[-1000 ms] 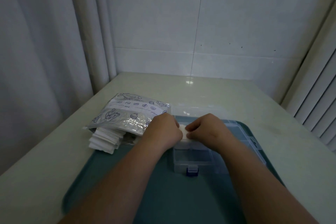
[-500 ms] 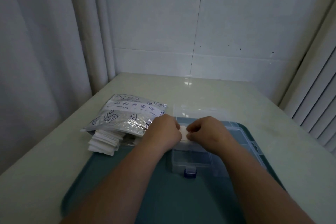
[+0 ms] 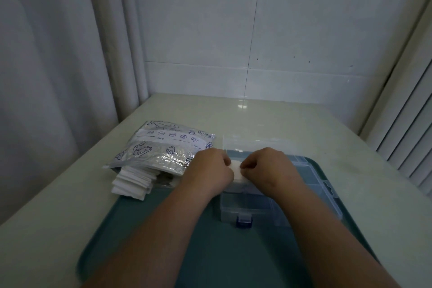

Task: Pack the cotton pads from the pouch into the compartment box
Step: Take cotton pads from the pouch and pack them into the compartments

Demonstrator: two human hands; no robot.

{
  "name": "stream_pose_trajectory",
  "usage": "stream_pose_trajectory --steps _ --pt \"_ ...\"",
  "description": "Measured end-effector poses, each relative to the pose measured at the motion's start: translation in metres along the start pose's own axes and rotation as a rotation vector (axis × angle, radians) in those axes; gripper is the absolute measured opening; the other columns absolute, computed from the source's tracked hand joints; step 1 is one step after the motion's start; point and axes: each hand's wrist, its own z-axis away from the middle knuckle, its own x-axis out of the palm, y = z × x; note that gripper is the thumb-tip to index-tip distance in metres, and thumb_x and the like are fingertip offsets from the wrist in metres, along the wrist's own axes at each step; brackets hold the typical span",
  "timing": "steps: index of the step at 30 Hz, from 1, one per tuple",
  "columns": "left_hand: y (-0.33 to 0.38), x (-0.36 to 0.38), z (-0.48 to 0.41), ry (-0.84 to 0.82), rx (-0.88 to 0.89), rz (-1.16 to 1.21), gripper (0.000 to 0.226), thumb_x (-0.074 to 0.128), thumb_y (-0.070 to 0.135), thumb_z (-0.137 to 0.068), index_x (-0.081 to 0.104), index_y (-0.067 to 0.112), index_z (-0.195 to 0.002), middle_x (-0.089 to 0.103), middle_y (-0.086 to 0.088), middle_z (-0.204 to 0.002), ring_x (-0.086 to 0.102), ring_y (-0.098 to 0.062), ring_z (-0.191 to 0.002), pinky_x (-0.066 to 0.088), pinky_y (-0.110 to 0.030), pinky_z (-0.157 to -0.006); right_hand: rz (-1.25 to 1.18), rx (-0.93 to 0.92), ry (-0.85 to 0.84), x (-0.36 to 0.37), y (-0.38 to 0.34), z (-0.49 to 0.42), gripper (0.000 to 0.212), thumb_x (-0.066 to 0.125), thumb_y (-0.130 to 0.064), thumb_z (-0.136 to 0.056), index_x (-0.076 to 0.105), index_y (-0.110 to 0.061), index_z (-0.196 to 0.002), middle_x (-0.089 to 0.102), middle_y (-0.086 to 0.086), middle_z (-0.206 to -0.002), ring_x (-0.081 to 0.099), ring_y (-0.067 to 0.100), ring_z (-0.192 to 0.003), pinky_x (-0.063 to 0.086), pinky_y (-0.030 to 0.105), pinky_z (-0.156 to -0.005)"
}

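A clear plastic compartment box [image 3: 313, 189] with a blue latch lies open on a teal tray [image 3: 145, 229]. Over its left compartments my left hand [image 3: 208, 168] and my right hand [image 3: 268, 166] both pinch a white cotton pad [image 3: 236, 170] between them, fingers curled. To the left lies the printed pouch [image 3: 163, 149] with a stack of white cotton pads [image 3: 133, 182] spilling out of its open end. The compartment under my hands is hidden.
The tray rests on a pale table [image 3: 280, 119] set in a corner. A white tiled wall stands behind, a curtain [image 3: 46, 77] hangs at the left, and slatted blinds [image 3: 409, 135] run along the right.
Both hands stay together over the box with the pad between them; they have shifted only slightly. The pouch and box have not moved.
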Motion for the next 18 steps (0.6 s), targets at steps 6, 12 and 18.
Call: stream_pose_trajectory --steps 6,12,18 --pt "0.0027 -0.0005 0.0019 0.021 0.007 0.012 0.034 0.058 0.016 -0.083 0.069 0.020 -0.116 0.066 -0.002 -0.115 0.058 -0.016 -0.094 0.045 -0.024 -0.079 -0.054 -0.004 0.001 0.0017 0.0034 0.0015 0.028 0.055 -0.029 -0.094 0.067 -0.030 -0.120 0.063 0.002 -0.125 0.059 0.018 -0.107 0.046 0.030 -0.091" --pt "0.0006 -0.0004 0.0038 0.056 0.019 0.022 0.033 0.059 0.018 -0.082 0.070 0.023 -0.113 0.068 0.000 -0.110 0.059 -0.013 -0.091 0.047 -0.023 -0.079 -0.112 -0.013 0.051 0.0026 0.0061 0.0014 0.026 0.057 -0.031 -0.093 0.070 -0.028 -0.115 0.064 0.000 -0.121 0.059 0.015 -0.099 0.045 0.025 -0.086" --pt "-0.0001 -0.0015 0.0020 0.006 -0.006 0.018 0.036 0.058 0.014 -0.083 0.069 0.023 -0.117 0.066 0.000 -0.117 0.060 -0.016 -0.100 0.046 -0.023 -0.082 -0.115 -0.001 0.010 0.0031 0.0052 0.0003 0.027 0.059 -0.029 -0.093 0.068 -0.026 -0.119 0.064 0.000 -0.123 0.058 0.015 -0.104 0.044 0.025 -0.088"
